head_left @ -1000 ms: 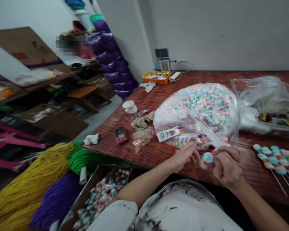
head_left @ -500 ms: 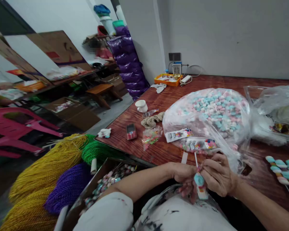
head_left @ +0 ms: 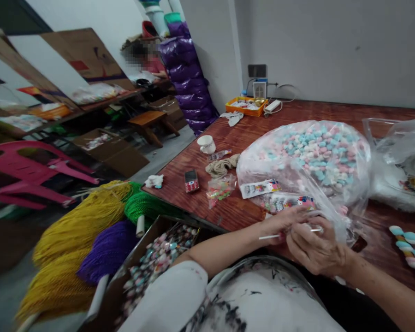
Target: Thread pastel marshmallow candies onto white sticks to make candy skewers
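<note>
My left hand (head_left: pixel 284 223) and my right hand (head_left: pixel 320 246) meet at the table's near edge, both closed around one marshmallow lollipop. Its white stick (head_left: pixel 269 237) points left out from under my left hand, while the candy itself is mostly hidden by my fingers. A bit of clear, shiny wrapper (head_left: pixel 316 228) shows at my right fingers. Just beyond my hands lie printed wrappers (head_left: pixel 259 188) and a large clear bag of pastel marshmallows (head_left: pixel 320 152). To the right, finished-looking marshmallow sticks (head_left: pixel 413 244) rest on the table.
On the table (head_left: pixel 180 170) are a white mug (head_left: pixel 206 144), a small red box (head_left: pixel 191 181), a candy packet (head_left: pixel 221 190) and an orange tray (head_left: pixel 245 108). A carton of wrapped sweets (head_left: pixel 152 258) and yellow cord (head_left: pixel 69 244) stand left. Another person sits far back.
The lollipop has turned from upright to lying sideways, its stick now pointing left. My hands have moved up slightly and closed over the candy. The view has shifted a little.
</note>
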`<state>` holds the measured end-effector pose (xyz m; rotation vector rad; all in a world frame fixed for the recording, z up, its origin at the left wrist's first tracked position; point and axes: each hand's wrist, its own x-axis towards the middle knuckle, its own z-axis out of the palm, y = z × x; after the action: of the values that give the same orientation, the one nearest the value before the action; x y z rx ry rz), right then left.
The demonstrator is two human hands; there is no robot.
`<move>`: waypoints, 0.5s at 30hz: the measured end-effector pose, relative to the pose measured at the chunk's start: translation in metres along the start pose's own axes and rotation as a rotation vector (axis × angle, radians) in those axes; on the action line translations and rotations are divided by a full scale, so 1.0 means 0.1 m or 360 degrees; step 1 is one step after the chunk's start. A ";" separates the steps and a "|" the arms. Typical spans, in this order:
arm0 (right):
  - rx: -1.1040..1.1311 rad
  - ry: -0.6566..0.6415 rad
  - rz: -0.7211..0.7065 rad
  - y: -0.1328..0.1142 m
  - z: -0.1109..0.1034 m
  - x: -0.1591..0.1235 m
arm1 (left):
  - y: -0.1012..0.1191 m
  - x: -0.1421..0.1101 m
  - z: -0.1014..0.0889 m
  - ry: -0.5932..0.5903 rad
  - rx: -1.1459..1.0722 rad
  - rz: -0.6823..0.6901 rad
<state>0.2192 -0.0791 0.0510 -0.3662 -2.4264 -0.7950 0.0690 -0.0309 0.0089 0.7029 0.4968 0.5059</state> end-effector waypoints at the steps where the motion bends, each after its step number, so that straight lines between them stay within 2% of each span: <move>1: 0.0001 -0.0031 0.0060 -0.01 -0.01 -0.03 | 0.00 0.06 0.04 0.0089 -0.0128 0.0032; 4: 0.0073 -0.0090 0.0316 -0.03 -0.01 -0.17 | 0.07 0.19 0.08 0.0324 -0.0360 0.0209; 6: 0.0115 -0.0041 0.0553 -0.01 0.07 -0.28 | 0.20 0.18 0.05 0.0331 -0.0490 0.0455; 8: 0.0259 0.0038 0.0950 -0.01 0.20 -0.36 | 0.36 0.06 -0.01 0.0206 -0.0439 0.0634; 11: 0.0839 0.0174 0.1649 -0.08 0.38 -0.39 | 0.49 -0.23 -0.07 -0.0214 -0.0064 0.0577; 12: 0.1052 0.0171 0.1805 -0.12 0.42 -0.37 | 0.50 -0.33 -0.09 -0.0284 0.0044 0.0533; 14: 0.1096 0.0261 0.1942 -0.19 0.48 -0.27 | 0.45 -0.46 -0.17 -0.0071 0.0143 0.0576; 15: 0.0993 0.0306 0.1884 -0.22 0.51 -0.21 | 0.41 -0.50 -0.21 0.0082 0.0179 0.0600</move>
<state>0.2056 -0.0667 -0.0052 -1.1978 -1.6725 0.4111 0.0070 -0.0235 0.0365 0.8994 0.4443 0.8557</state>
